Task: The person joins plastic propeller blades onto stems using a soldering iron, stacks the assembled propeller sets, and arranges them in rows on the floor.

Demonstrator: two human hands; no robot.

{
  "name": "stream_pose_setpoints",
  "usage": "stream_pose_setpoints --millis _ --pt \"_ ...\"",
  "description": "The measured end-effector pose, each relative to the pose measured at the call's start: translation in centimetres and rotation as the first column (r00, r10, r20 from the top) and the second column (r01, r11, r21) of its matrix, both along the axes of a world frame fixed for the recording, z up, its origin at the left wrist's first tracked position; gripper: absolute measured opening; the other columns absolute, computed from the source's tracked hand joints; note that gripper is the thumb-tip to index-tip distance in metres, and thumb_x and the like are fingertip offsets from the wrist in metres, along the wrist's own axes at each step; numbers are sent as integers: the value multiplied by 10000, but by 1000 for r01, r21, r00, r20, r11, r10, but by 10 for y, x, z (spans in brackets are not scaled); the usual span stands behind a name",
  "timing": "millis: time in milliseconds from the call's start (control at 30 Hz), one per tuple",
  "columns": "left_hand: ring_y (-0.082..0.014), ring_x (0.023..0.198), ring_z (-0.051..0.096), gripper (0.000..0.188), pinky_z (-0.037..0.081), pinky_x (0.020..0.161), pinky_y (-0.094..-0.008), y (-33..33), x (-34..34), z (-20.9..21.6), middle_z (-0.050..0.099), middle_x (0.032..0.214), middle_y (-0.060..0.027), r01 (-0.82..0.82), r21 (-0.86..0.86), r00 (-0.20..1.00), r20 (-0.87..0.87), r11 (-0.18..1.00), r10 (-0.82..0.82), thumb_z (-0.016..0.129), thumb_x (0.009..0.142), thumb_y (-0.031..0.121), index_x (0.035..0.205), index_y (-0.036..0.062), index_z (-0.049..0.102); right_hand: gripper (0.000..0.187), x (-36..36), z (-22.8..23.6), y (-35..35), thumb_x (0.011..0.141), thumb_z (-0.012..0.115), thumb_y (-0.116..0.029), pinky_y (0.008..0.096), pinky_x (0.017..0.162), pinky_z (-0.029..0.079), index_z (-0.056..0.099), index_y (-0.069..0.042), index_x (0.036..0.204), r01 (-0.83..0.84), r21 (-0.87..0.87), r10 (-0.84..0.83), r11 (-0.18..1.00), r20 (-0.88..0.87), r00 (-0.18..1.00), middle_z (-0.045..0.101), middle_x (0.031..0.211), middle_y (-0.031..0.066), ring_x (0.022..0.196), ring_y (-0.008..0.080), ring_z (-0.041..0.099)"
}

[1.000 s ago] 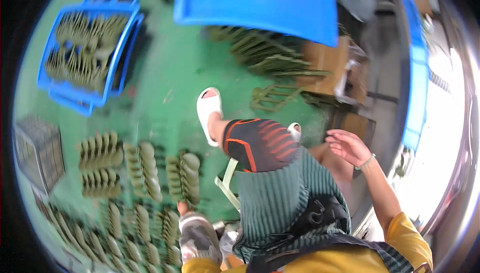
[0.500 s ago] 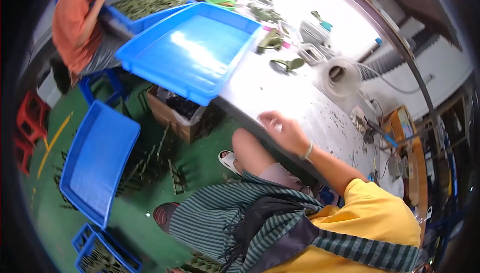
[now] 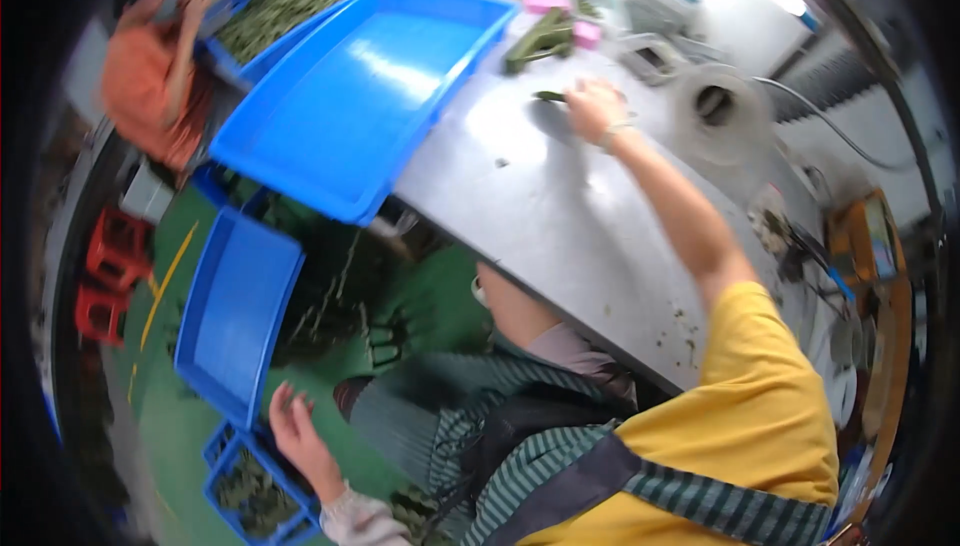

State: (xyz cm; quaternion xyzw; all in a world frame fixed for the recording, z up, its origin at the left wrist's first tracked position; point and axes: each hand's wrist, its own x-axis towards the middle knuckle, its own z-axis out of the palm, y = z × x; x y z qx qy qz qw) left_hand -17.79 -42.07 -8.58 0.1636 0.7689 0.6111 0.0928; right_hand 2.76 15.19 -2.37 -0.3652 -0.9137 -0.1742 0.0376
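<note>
Your right hand (image 3: 597, 111) is over the tabletop, well in from its near edge, with the fingers drawn in narrow on a thin dark green piece (image 3: 548, 96) that pokes out on the left side of your fingertips. A shadow lies just beside it on the bare grey metal tabletop (image 3: 480, 196), but you cannot tell from this view whether the piece touches the surface. Your left hand (image 3: 300, 441) hangs below the near edge, off the tabletop, its fingers loosely spread and holding nothing visible. It is near a leaning blue plastic tray (image 3: 235, 316) and just above a blue plastic basket (image 3: 284, 474) of green pieces.

The step in hand looks like handling that single piece at the tabletop; whether you are lifting it or laying it down is unclear. Either way, the next move seems to call for a steady pinch, and for a path that misses the wide shallow blue tray (image 3: 320, 116), whose corner juts past the tabletop's near edge.

Toward the tabletop's far edge, olive green pieces (image 3: 540, 41) lie beside small pink blocks (image 3: 587, 35). A whitish round container (image 3: 700, 136) is right of your hand. Beyond the tray's left edge is a co-worker in an orange shirt (image 3: 150, 86).
</note>
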Motion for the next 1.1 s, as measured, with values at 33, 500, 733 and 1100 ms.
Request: stream_pose_setpoints --millis 33,500,733,1100 --pt "-159 974 568 281 481 835 -293 1 1 3 552 1134 -96 16 -8 1000 7 1000 -16 481 954 83 1220 -3 512 191 4 15 -24 759 517 -101 423 792 499 674 -48 853 -45 -71 44 996 -18 999 619 973 171 938 328 607" --pt "-129 891 595 256 493 788 -273 -140 82 -57 600 1081 -52 -403 -109 876 243 909 417 529 919 53 1167 -1 556 696 -125 96 -250 752 718 -306 453 1084 264 440 -34 1329 -818 -39 796 575 -204 569 495 1293 170 1231 340 430" --pt "-108 870 570 269 479 768 -246 -187 98 -73 588 1070 -43 -543 -10 744 458 840 487 549 923 92 1184 30 563 212 -159 48 -199 792 669 -138 424 728 407 532 22 763 -881 -196 822 432 -317 473 539 750 152 752 341 510" --pt "-194 1045 558 525 469 875 -343 -2 35 87 553 1163 -101 -204 702 768 547 683 -333 597 892 393 1265 63 430 70 -117 89 -428 672 578 -152 313 633 460 557 -96 710 -964 -265 995 -33 -99 -7 520 722 27 738 194 542"
